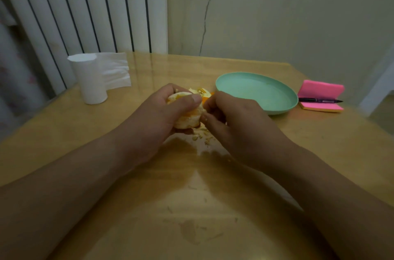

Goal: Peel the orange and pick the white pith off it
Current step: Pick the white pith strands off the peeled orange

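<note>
My left hand (pixel 157 114) grips a mostly peeled orange (pixel 188 118) above the middle of the wooden table, thumb curled over its top. The fruit shows pale pith and orange flesh. My right hand (pixel 232 119) is against the orange's right side, its fingertips curled in and pinching at the pith there. Pieces of orange peel (pixel 201 91) lie on the table just behind the hands. Small crumbs of pith (pixel 202 137) are scattered on the table under the fruit.
A mint-green plate (pixel 283 91) stands to the right behind the hands. A pink sticky-note block (pixel 322 89) with a black pen (pixel 319 100) sits at the far right. A white paper roll (pixel 89 78) stands at the back left, near the table edge.
</note>
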Demonstrator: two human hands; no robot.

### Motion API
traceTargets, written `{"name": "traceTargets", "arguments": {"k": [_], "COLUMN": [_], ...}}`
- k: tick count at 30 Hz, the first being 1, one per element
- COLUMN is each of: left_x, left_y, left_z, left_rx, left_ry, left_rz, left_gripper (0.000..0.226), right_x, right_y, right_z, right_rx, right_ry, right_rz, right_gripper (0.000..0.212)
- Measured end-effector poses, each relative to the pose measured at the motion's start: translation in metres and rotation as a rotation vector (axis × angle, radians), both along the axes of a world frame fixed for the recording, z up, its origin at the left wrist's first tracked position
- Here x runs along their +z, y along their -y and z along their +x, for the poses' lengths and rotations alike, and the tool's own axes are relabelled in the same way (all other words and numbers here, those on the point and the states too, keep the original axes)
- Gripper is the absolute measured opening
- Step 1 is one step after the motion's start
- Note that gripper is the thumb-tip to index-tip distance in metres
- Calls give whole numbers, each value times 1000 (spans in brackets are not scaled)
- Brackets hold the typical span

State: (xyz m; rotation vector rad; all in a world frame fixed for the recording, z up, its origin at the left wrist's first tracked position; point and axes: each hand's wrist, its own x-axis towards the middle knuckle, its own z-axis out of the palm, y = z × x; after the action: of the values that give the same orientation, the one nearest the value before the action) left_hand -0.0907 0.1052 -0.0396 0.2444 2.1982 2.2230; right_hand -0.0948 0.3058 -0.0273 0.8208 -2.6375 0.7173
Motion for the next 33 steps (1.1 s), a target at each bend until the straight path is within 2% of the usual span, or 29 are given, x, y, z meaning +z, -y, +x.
{"name": "traceTargets", "arguments": {"k": [4, 9, 14, 17, 24, 28, 33], "left_x": [-3, -2, -1, 3, 11, 11, 13], "left_y": [-4, -10, -8, -5, 8, 17, 18], "left_z": [1, 5, 6, 6, 0, -4, -3], "left_rx": [12, 5, -24, -70, -167, -239, -322], "left_ry": [-30, -31, -23, -10, 18, 110, 250], "left_rz": [-52, 28, 99, 118, -20, -63, -142], "left_gripper": [27, 46, 49, 45, 40, 37, 40], "right_x": [1, -2, -5, -4, -5, -3, 2], "right_y": [6, 7, 10, 9, 9, 7, 4], "right_z": [2, 1, 1, 1, 2, 3, 6], "right_rx": [-47, -42, -47, -36, -13, 34, 108], "right_ry": [-100, -105, -103, -38, 45, 138, 350], "right_rz": [52, -141, -255, -305, -233, -195, -146], "right_gripper": [19, 16, 6, 4, 7, 9, 8]}}
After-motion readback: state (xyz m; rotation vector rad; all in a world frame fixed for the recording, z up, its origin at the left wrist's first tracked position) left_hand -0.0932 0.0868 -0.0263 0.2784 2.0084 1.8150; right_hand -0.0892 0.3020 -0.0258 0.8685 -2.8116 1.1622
